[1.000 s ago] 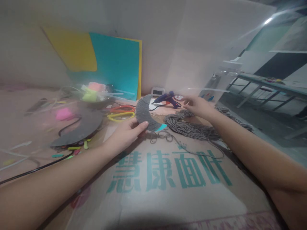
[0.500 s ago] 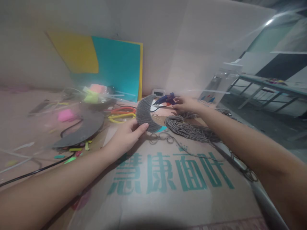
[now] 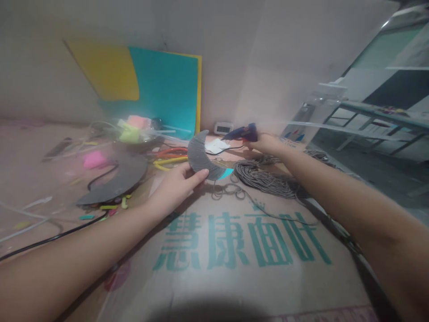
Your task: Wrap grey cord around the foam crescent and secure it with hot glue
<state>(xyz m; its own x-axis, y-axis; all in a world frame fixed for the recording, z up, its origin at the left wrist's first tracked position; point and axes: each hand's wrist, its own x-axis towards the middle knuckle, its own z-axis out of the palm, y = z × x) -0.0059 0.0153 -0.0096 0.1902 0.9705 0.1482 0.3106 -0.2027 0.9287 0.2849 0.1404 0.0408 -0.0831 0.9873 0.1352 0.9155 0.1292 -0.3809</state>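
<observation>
My left hand (image 3: 182, 181) pinches the lower edge of a crescent (image 3: 201, 156) wound in grey cord, its turquoise tip (image 3: 226, 173) bare at the right end. To the right, my right hand (image 3: 263, 143) is closed on a dark blue glue gun (image 3: 241, 132), whose nozzle points left toward the crescent without touching it. Below the glue gun lies a white piece of paper (image 3: 217, 145). A hank of grey cord (image 3: 264, 179) rests under my right forearm, and a loose strand curls from it across the printed board (image 3: 214, 281).
Orange-handled and yellow-handled scissors (image 3: 167, 162) lie behind my left hand. Another grey crescent (image 3: 120, 183) sits at left among scraps and a black cable (image 3: 56, 239). Turquoise and yellow sheets (image 3: 164, 89) lean on the wall, near a small white digital clock (image 3: 224, 128).
My right hand has drawn the glue gun a little right and up, away from the crescent. My left hand still holds the crescent, which is tilted slightly differently.
</observation>
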